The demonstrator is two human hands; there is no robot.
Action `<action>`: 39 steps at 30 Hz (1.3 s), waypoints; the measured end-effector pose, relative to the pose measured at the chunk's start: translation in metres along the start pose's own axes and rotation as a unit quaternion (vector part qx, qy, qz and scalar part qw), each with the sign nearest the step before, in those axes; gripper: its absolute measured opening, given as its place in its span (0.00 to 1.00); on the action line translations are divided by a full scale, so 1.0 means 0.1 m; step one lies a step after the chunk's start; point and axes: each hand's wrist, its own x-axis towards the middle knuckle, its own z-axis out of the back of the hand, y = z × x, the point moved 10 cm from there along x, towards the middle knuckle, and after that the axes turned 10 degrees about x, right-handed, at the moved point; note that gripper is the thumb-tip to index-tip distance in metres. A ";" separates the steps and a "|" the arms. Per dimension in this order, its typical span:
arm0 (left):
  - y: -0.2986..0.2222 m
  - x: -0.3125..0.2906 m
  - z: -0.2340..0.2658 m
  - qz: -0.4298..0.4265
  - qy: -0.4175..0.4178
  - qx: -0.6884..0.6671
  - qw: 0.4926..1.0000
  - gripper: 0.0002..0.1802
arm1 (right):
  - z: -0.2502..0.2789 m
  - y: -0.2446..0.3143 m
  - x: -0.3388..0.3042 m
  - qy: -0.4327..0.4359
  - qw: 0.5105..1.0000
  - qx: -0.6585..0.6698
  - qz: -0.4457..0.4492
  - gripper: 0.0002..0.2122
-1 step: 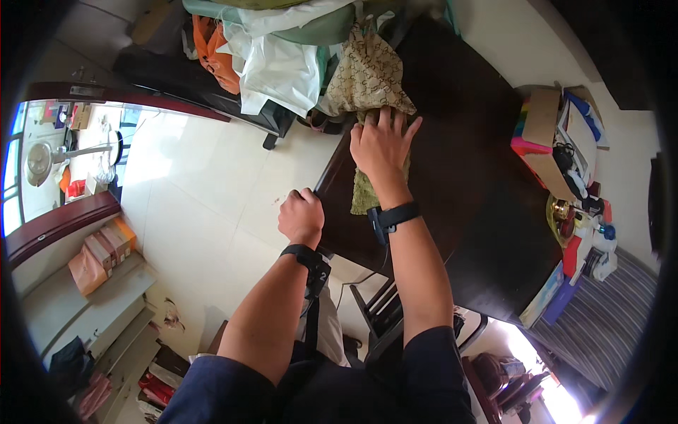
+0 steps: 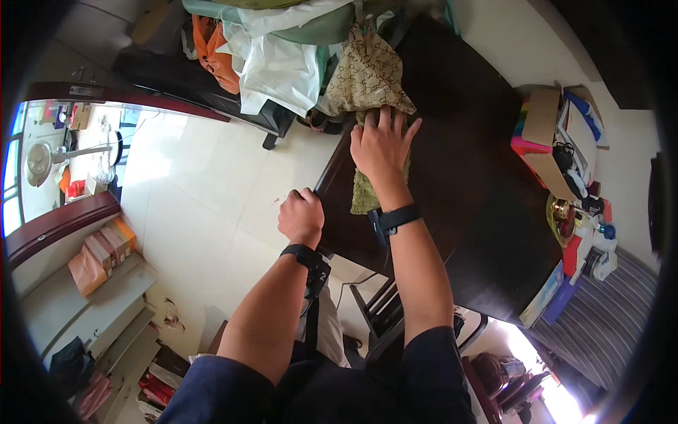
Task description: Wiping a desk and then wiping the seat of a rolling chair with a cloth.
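Note:
My right hand (image 2: 381, 145) lies flat with its fingers spread, pressing on a green cloth (image 2: 364, 194) on the dark table (image 2: 487, 212). The cloth is folded into a strip and shows below and beside the hand. Its far end goes under a tan patterned fabric bag (image 2: 367, 71), which the fingertips reach. At the table's left edge, my left hand (image 2: 301, 218) is curled closed with the knuckles up. Its palm side is hidden, so I cannot tell whether it grips the edge or holds anything. Each wrist wears a black strap with a small device.
White (image 2: 279, 71) and orange plastic bags (image 2: 214, 56) hang at the far left beyond the table. Along its right side stand an open cardboard box (image 2: 544, 134) and several small bottles. A dark chair (image 2: 385, 311) is close to the near edge. Pale floor tiles (image 2: 212, 177) lie to the left.

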 end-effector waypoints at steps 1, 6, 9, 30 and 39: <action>0.01 0.01 0.00 0.002 -0.003 0.000 1.000 0.24 | -0.02 0.00 -0.03 0.000 1.000 0.001 0.000 0.18; 0.05 0.04 -0.03 0.008 -0.011 0.002 1.000 0.24 | -0.09 0.19 -0.31 0.034 0.997 0.059 0.026 0.22; 0.02 0.03 0.00 0.001 -0.014 0.010 1.000 0.24 | -0.05 0.34 -0.58 0.061 0.992 0.099 0.050 0.23; 0.02 0.01 0.03 -0.004 -0.040 0.008 0.999 0.28 | 0.95 -0.48 -2.55 0.077 0.983 0.087 -0.144 0.25; 0.14 0.62 -0.48 -0.181 -0.045 -0.237 0.954 0.23 | 1.58 -0.51 -4.54 0.026 0.913 0.076 -0.400 0.14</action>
